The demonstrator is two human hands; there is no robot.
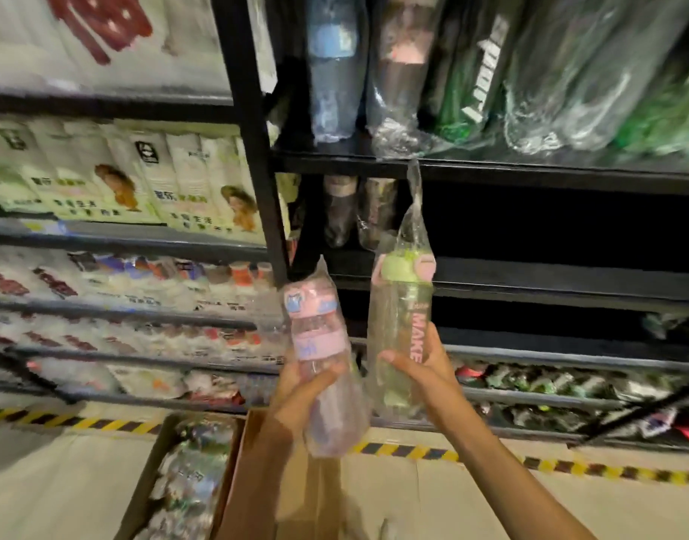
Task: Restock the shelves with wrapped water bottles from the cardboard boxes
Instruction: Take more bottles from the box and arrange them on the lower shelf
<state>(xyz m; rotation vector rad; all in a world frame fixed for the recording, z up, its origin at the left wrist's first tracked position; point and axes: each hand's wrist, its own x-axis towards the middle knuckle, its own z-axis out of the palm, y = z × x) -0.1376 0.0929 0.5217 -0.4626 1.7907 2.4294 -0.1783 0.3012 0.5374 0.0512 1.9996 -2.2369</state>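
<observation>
Gripping one wrapped bottle each: left hand (pixel 296 399) pink-capped bottle (pixel 319 344), right hand (pixel 424 368) green-capped bottle (pixel 401 325).

Glossy, crinkled clear plastic wrap over the pink-capped bottle (pixel 315 344) and green-capped bottle (pixel 403 325), both of transparent plastic. Matt black metal shelf frame (pixel 253 122). Matt brown cardboard box (pixel 257 481), near. Shiny film on the dark wrapped bottles (pixel 568 72), far right.

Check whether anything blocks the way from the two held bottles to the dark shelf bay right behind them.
Nothing visible does. The left hand holds the pink-capped bottle and the right hand the green-capped bottle, both before the open bay. Two wrapped bottles stand only at its far left.
</observation>
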